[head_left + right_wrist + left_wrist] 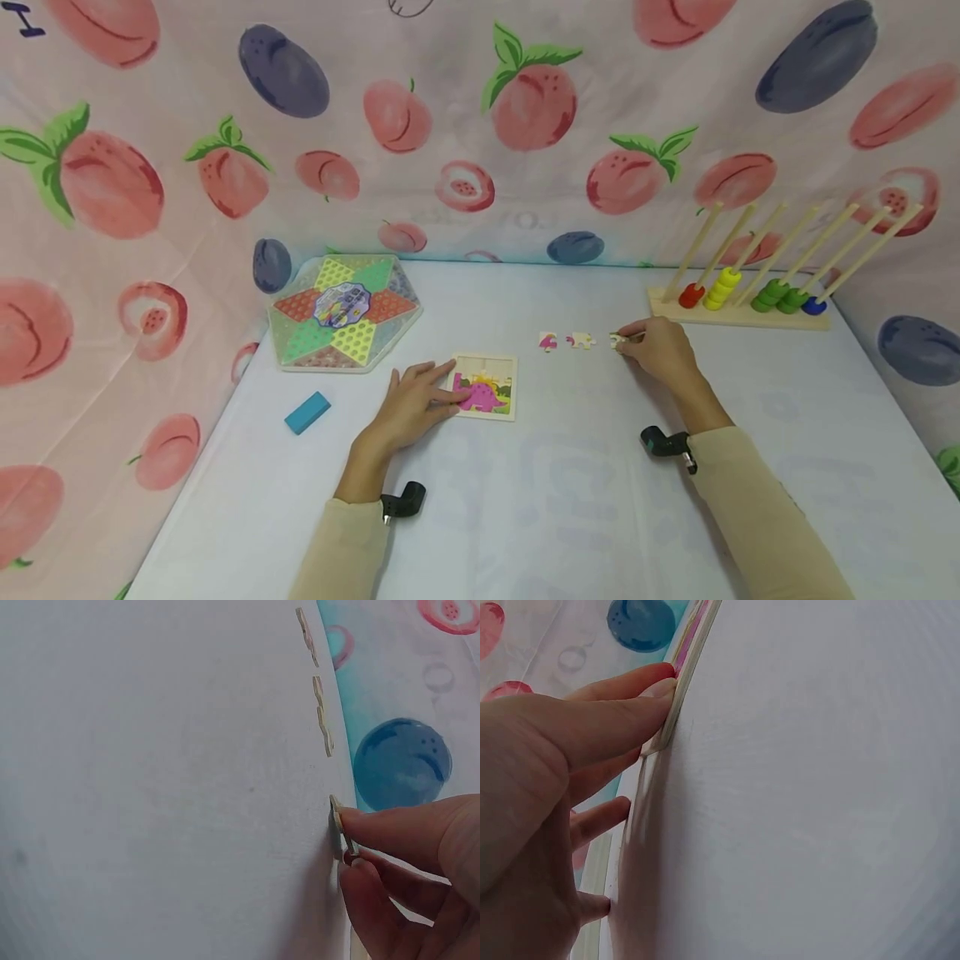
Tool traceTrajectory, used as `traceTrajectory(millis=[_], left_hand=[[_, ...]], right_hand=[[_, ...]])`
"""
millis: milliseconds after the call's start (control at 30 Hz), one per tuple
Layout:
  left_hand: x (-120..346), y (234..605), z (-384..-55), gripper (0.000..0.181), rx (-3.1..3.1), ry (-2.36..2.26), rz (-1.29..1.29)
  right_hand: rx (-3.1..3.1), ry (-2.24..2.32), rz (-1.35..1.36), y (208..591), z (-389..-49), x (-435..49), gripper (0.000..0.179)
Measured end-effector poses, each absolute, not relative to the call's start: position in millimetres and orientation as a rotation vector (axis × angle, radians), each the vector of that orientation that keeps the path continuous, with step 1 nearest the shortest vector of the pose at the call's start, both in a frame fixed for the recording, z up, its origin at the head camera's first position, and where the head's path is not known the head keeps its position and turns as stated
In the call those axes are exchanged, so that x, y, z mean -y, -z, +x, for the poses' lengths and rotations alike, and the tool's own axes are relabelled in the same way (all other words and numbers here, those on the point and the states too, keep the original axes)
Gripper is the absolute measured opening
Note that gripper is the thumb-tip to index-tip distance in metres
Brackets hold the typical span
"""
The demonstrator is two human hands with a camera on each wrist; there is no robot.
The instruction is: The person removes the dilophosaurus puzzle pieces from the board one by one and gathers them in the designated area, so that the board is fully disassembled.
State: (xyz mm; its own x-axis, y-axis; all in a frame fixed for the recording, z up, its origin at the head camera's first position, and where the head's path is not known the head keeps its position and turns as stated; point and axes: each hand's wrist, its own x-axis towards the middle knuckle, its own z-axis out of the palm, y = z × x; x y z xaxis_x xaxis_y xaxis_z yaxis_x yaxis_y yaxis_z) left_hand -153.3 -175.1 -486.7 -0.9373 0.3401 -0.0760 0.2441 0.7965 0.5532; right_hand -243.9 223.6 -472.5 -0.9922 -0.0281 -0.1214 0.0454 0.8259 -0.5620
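Note:
A small wooden puzzle board [483, 412] with a pink dinosaur picture lies on the table, its upper part showing bare wood. My left hand [408, 408] rests at the board's left side, fingers spread and fairly straight, with fingertips on its edge and picture; the left wrist view shows the thumb [622, 724] against the frame. Off to the right, my right hand [660, 350] pinches a puzzle piece [336, 814] between thumb and fingers, close over the table. Left of it lie two loose pieces, a pink one [548, 342] and a pale one [581, 340].
A Chinese checkers box [360, 337] with a star pattern lies at the back left, a blue block [307, 412] in front of it. At the back right stands a wooden peg rack [738, 315] with coloured beads. Fruit-patterned cloth walls the table's back and sides.

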Motion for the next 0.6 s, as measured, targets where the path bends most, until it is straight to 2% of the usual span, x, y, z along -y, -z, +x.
traceTrajectory(millis=[600], left_hand=[[172.8,489.1,-152.0,0.023,-2.831,-0.804,0.468]], right_hand=[[-2.833,0.919,0.055,473.4,-242.7,-224.0,0.033]])
